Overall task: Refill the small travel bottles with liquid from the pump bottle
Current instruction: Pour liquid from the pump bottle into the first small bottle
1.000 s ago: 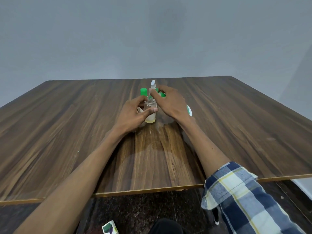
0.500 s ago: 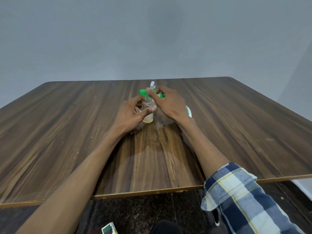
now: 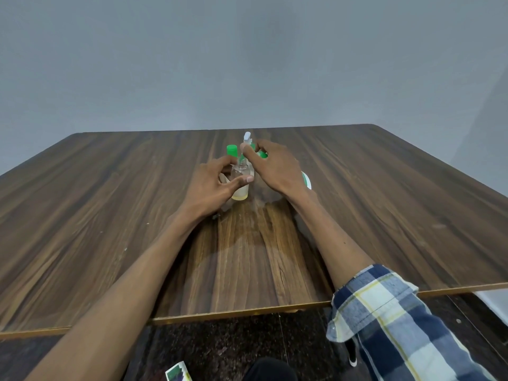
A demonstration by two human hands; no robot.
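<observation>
Gripping clear cylindrical travel bottle (image 3: 241, 182): left hand (image 3: 213, 185); right hand (image 3: 275, 169) curled over white pump bottle (image 3: 248, 141).

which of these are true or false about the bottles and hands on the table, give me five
1. The left hand grips a small clear bottle. True.
2. That bottle is full to the neck. False: only a shallow yellowish layer sits at its bottom.
3. The right hand rests flat on the bare wooden table. False: it is at the white pump head, above the small bottle's open neck.
4. A green-capped bottle stands behind the left hand's fingers. True.
5. The right forearm is bare, with a plaid sleeve further up the arm. True.
</observation>
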